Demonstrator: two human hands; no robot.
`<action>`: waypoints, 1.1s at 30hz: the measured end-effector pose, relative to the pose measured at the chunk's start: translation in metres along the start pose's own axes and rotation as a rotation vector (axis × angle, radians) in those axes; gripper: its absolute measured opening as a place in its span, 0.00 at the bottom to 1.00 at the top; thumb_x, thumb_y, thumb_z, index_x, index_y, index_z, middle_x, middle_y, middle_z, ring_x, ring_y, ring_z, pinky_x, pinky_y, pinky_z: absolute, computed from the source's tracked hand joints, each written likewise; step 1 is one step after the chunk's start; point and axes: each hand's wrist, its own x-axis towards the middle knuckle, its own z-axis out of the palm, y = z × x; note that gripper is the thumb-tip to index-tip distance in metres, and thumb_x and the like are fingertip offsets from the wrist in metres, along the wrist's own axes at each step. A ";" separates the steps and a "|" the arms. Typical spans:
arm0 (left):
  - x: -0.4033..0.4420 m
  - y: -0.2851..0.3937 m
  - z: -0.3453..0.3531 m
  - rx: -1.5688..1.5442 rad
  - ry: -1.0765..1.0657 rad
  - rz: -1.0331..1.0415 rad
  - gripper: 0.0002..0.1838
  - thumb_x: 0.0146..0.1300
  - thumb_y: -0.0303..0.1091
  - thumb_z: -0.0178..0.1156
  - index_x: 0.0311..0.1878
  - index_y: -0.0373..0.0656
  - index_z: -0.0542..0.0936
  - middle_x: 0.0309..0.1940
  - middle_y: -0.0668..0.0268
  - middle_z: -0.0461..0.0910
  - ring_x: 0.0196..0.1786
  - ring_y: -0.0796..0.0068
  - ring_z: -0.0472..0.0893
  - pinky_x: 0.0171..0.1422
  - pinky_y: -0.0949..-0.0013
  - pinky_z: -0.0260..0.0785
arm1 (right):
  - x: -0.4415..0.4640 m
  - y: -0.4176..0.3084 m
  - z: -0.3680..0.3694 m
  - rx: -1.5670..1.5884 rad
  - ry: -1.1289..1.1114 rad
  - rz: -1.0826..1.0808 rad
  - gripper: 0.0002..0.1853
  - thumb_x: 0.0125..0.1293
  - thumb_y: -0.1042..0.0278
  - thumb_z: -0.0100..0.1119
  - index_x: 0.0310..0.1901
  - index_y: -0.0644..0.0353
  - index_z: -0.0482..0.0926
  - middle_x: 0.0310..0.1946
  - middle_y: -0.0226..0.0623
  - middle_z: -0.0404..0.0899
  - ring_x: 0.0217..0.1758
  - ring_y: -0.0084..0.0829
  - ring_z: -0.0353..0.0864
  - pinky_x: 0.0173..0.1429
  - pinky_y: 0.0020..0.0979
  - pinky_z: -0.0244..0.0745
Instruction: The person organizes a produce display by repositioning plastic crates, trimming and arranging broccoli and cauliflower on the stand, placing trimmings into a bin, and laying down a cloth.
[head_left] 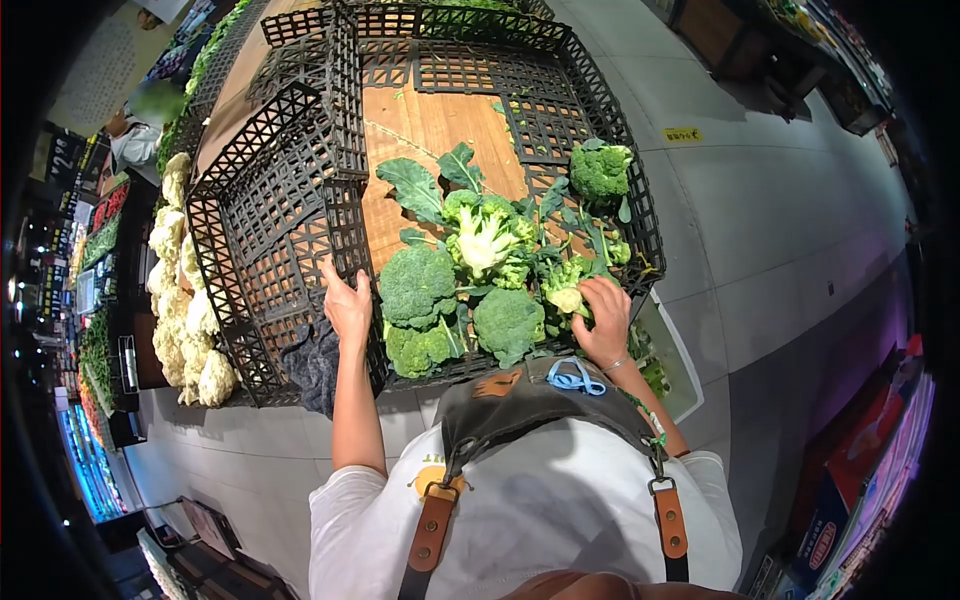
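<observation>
My right hand [605,318] has its fingers curled round a small head of broccoli [565,296] with its pale cut stem showing, at the right side of the black plastic crate [650,215]. My left hand [348,305] is at the lattice wall between two crates, index finger and thumb apart; its other fingers are partly hidden. Between my hands lie several broccoli heads [417,286], crown up. Behind them a broccoli head with its pale stem [484,250] faces up among loose leaves [412,187]. One more broccoli head [600,172] sits at the far right corner.
Left of my hand is another black crate [285,215] with a dark cloth [312,368] at its near end. Cauliflowers [185,320] line its outer side. A white bin [672,355] with greens stands at the right. Wooden boards [450,125] show beneath the crates. Another person's sleeve [138,147] is at upper left.
</observation>
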 end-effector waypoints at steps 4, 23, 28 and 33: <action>0.000 -0.005 0.003 0.001 0.077 0.071 0.30 0.58 0.36 0.59 0.63 0.44 0.61 0.35 0.44 0.80 0.39 0.42 0.79 0.43 0.50 0.69 | 0.012 0.011 -0.006 -0.024 -0.029 -0.018 0.23 0.47 0.72 0.60 0.50 0.60 0.74 0.50 0.38 0.74 0.59 0.40 0.68 0.62 0.43 0.58; 0.000 -0.016 0.001 0.128 0.083 0.123 0.31 0.58 0.38 0.57 0.62 0.39 0.60 0.31 0.42 0.79 0.34 0.39 0.78 0.40 0.45 0.69 | 0.011 -0.078 0.046 -0.197 -0.559 -0.313 0.41 0.47 0.42 0.67 0.62 0.46 0.64 0.62 0.42 0.59 0.67 0.48 0.55 0.56 0.59 0.58; -0.001 -0.017 0.002 0.110 0.080 0.116 0.30 0.58 0.37 0.56 0.62 0.40 0.60 0.33 0.43 0.79 0.35 0.40 0.79 0.41 0.45 0.69 | 0.008 -0.073 0.058 -0.136 -0.526 -0.186 0.39 0.47 0.44 0.67 0.62 0.44 0.65 0.66 0.39 0.56 0.68 0.43 0.54 0.54 0.58 0.60; -0.001 -0.016 0.001 0.134 0.077 0.108 0.30 0.57 0.36 0.57 0.62 0.39 0.60 0.35 0.43 0.79 0.36 0.40 0.79 0.41 0.46 0.69 | 0.006 -0.067 0.062 0.083 -0.338 -0.079 0.33 0.42 0.56 0.66 0.54 0.51 0.72 0.59 0.38 0.64 0.65 0.42 0.59 0.56 0.51 0.62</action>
